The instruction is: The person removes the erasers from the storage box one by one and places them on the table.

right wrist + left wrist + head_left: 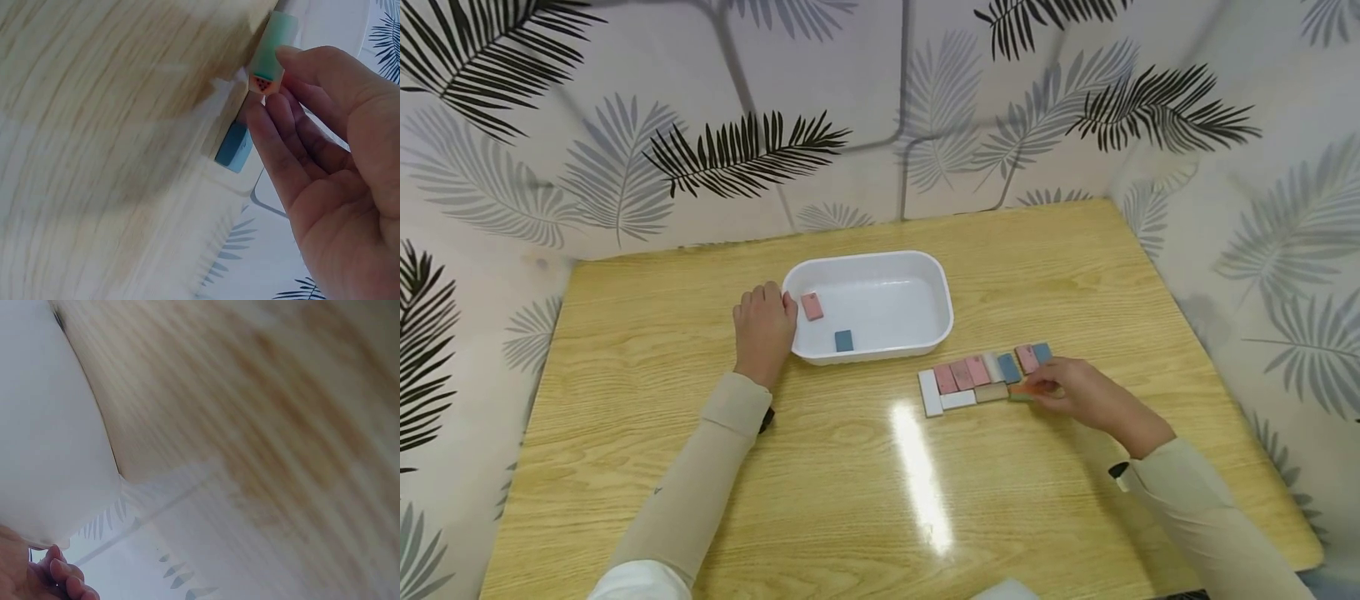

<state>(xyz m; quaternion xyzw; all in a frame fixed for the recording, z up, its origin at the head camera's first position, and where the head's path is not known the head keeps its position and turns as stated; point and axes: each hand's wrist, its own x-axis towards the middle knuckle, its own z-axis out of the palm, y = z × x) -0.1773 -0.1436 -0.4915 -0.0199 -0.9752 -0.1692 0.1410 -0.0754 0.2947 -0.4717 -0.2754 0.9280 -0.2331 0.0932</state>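
Note:
At the left end of a white plastic tray (880,346), my left hand (765,327) grips the rim. In the left wrist view, the curled fingers (65,578) show at the tray's edge. My right hand (1078,392) pinches a small green-and-orange block (275,47) with dark dots on its end, between thumb and fingers. This block lies at the right end of the lower row of blocks, beside a beige block (992,392). Above it are a blue block (1008,368), a pink block (1027,359) and another blue block (1042,353), partly by my fingers.
Inside the tray lie a pink block (812,306) and a blue block (844,341). A long white block (930,393) stands crosswise at the left end of the rows. Several pink blocks (962,375) follow it. The wooden table (820,483) meets leaf-patterned walls behind and at right.

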